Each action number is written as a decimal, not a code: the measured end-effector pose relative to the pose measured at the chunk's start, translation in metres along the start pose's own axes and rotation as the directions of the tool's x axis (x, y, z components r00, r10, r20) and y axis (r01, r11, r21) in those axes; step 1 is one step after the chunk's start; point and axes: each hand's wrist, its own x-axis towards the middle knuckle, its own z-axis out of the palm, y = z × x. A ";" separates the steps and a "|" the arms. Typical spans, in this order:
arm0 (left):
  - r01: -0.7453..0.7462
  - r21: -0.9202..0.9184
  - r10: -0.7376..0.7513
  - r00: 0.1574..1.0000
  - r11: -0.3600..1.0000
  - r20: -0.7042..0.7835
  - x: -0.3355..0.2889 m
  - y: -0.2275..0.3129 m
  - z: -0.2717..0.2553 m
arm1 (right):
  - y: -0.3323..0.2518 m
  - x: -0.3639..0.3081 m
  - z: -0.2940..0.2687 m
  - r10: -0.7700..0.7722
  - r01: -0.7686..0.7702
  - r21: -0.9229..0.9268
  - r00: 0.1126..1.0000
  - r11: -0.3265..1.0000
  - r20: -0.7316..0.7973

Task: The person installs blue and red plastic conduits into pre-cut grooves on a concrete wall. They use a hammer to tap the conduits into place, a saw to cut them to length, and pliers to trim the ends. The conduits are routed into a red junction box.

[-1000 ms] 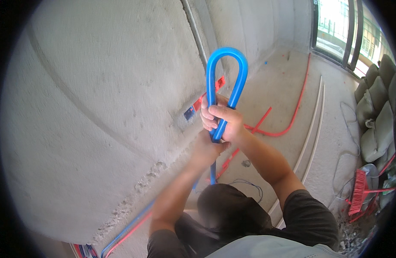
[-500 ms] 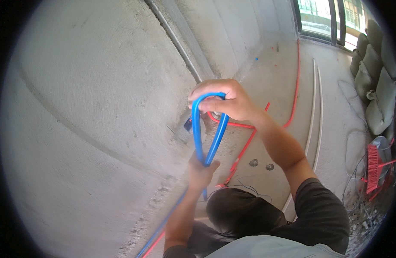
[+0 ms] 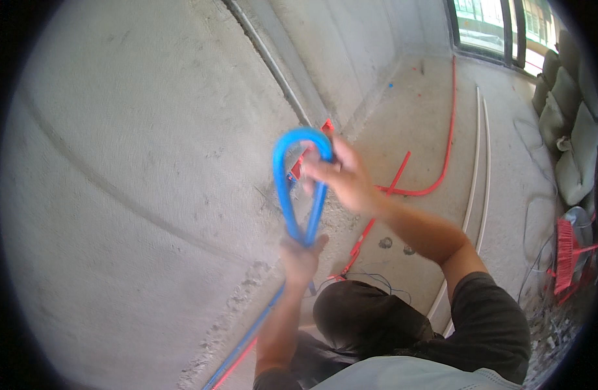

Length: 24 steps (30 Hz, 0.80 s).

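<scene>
Beside a bare grey wall (image 3: 149,130), one blue pipe (image 3: 281,175) is doubled into a single loop between two bare hands. The left hand (image 3: 299,259) is closed around it where its two legs meet; the right hand (image 3: 351,179), blurred, is at the loop's right side, its grip impossible to tell. Behind, red boxes (image 3: 327,125) sit along the wall, contents indistinct. On the floor (image 3: 429,240), two red pipes (image 3: 452,123) cross and two white pipes (image 3: 473,162) lie near one red broom (image 3: 564,257) and piled sacks (image 3: 575,172).
</scene>
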 end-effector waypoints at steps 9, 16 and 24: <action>-0.047 0.105 0.025 0.980 0.993 0.196 0.068 0.044 -0.102 | 0.041 0.033 -0.049 -0.035 -0.032 -0.277 0.972 0.960 -0.232; 0.049 0.466 -0.117 0.986 0.883 0.117 0.039 0.021 -0.159 | 0.043 0.029 -0.106 0.015 -0.053 -0.767 0.998 0.639 -0.057; -0.128 0.868 0.060 0.992 0.480 0.113 0.008 0.010 -0.195 | 0.084 0.006 -0.125 0.254 -0.205 -0.802 0.965 0.562 -0.068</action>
